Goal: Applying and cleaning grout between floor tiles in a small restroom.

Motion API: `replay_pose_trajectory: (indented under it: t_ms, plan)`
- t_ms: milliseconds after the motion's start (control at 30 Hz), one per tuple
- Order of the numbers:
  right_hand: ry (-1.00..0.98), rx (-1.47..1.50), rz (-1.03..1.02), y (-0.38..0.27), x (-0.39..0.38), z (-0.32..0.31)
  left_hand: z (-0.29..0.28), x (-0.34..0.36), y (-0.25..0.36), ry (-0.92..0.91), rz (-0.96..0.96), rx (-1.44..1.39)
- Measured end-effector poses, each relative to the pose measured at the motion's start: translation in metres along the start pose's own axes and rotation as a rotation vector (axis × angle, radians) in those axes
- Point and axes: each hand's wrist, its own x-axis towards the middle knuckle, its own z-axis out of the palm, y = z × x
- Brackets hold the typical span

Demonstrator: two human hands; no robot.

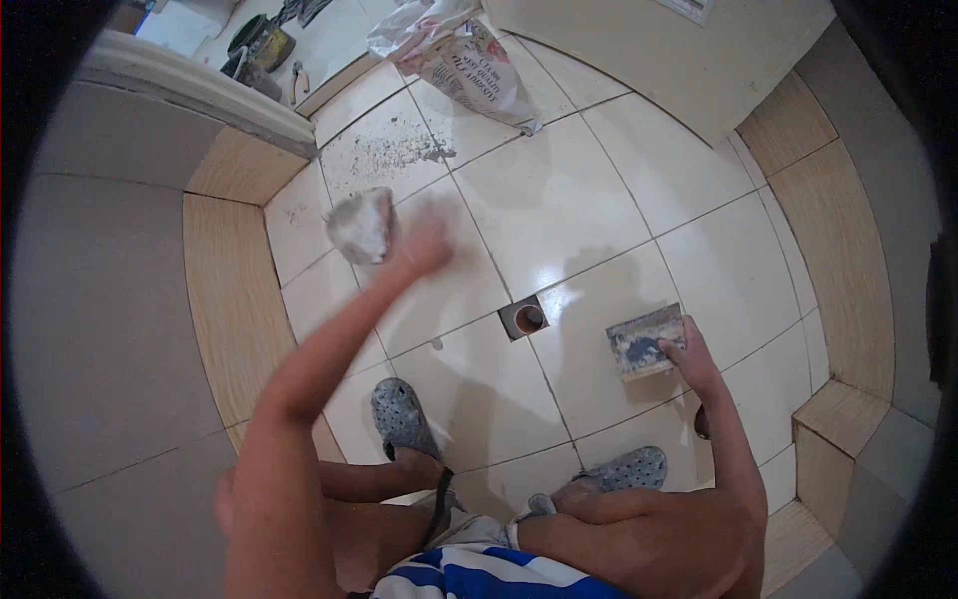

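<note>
My left hand hangs over the floor at left of centre, smeared by motion, so its fingers cannot be read. Close beside it is a rounded greyish-white thing, also blurred; whether the hand touches it I cannot make out. At the right, my right hand grips a flat rectangular piece smeared with grey, thumb on top, its exact kind unclear. Between the hands, a square floor opening shows a round pipe end inside.
Grey powder and crumbs lie scattered on the cream tiles. A printed sack slumps beside the door. Beyond the doorway are a dark bucket and pliers. My feet wear grey clogs. Another round hole lies under my right forearm.
</note>
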Motion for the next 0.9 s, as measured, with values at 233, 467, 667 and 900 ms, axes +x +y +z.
replay_pose_trajectory:
  t_ms: [233,467,667,900]
  plan:
    - [0.097,0.231,0.03,0.016,0.026,0.102,0.018,-0.077,0.233,0.131,0.401,-0.398]
    - [0.002,0.479,-0.049,0.059,0.032,0.082,0.033,-0.04,0.138,0.098,-0.39,-0.759]
    - [0.749,-0.522,-0.509,0.128,0.054,0.052,0.058,-0.03,0.098,0.337,-0.711,-0.728]
    - [0.7,-0.668,-0.586,0.129,0.049,0.056,0.069,-0.016,0.113,0.338,-0.784,-0.747]
